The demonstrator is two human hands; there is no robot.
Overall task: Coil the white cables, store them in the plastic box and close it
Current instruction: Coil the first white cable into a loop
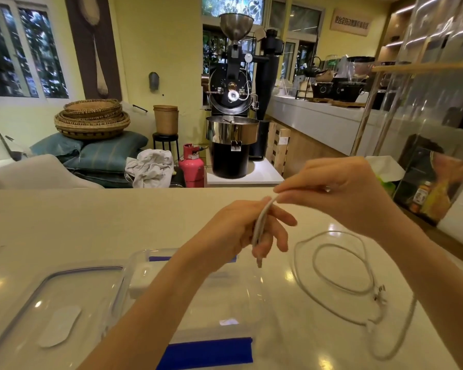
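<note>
My left hand [241,228] grips a coiled white cable [261,225] held upright above the counter, its plug end hanging below the fingers. My right hand [340,190] pinches the top of that same coil from the right. A second white cable [340,276] lies in loose loops on the counter to the right. The clear plastic box [233,303] with blue clips stands open under my left forearm. Its clear lid [51,308] lies flat to the left of it.
The pale counter [91,222] stretches ahead to a far edge. Beyond it stand a coffee roaster [231,102], a pink gas cylinder [191,166] and stacked baskets [91,118]. A glass display case [439,156] rises at the right.
</note>
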